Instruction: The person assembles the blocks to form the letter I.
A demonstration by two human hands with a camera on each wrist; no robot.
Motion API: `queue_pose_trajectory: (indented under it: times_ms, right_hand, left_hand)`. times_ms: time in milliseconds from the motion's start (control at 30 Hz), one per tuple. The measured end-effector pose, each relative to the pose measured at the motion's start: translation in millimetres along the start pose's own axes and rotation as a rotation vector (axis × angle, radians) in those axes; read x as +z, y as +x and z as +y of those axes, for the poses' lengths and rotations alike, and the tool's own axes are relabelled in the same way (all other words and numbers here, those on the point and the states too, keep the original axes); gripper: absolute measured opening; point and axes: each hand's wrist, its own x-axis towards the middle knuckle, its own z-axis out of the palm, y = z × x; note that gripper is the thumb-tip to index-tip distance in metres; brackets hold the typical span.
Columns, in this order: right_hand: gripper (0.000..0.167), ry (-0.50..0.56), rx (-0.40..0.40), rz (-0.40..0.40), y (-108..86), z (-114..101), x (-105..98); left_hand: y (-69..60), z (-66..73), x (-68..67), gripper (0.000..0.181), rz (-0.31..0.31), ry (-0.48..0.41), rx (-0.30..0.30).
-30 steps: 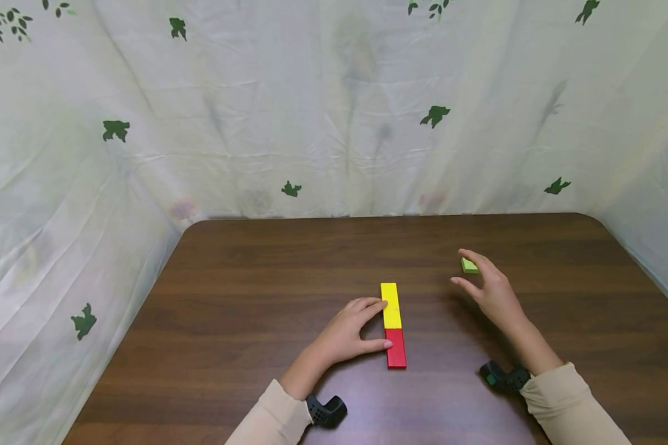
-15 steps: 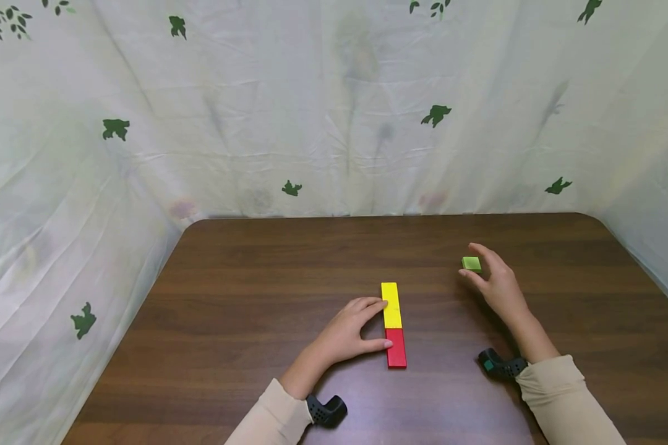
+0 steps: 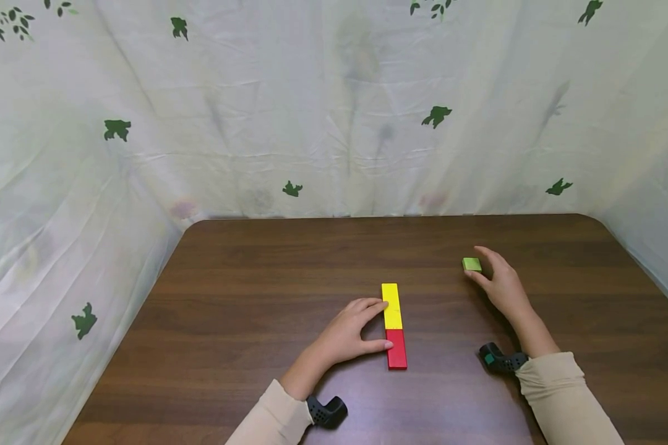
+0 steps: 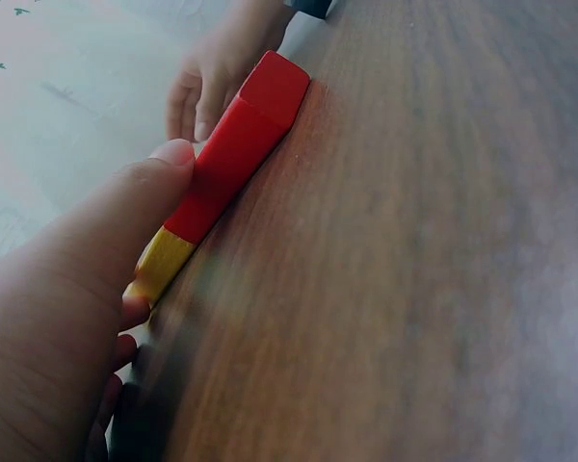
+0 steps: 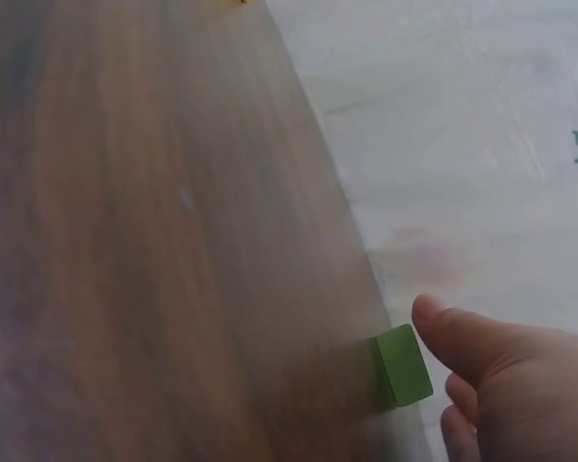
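A yellow block (image 3: 392,312) and a red block (image 3: 397,352) lie end to end in a line on the table. My left hand (image 3: 342,334) rests against their left side: fingertips at the yellow block, thumb on the red one. The left wrist view shows that thumb (image 4: 164,164) extended along the red block (image 4: 236,144). Farther back on the right is a small green block (image 3: 471,264). My right hand (image 3: 501,287) is spread just right of it, thumb near its front edge; whether they touch, I cannot tell.
The brown wooden table (image 3: 256,266) ends at the back against a pale curtain (image 3: 312,123) with green leaf shapes. A black band device sits on each wrist.
My right hand has shifted a little to the right, so more of the green block shows. My left hand and the yellow and red blocks have stayed put.
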Motion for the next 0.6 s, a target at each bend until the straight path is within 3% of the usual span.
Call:
queue_pose_trajectory:
  times_ms: [333,600]
  right_hand:
    - [0.057,0.015,0.078,-0.074,0.2,4.9,0.2]
    - [0.042,0.019,0.052,-0.042,-0.6,3.8,1.3]
  left_hand:
    - [-0.5,1.3,-0.8,0.067,-0.002,-0.001,-0.005]
    - [-0.4,1.6,-0.8,0.067,-0.003,-0.006,-0.009]
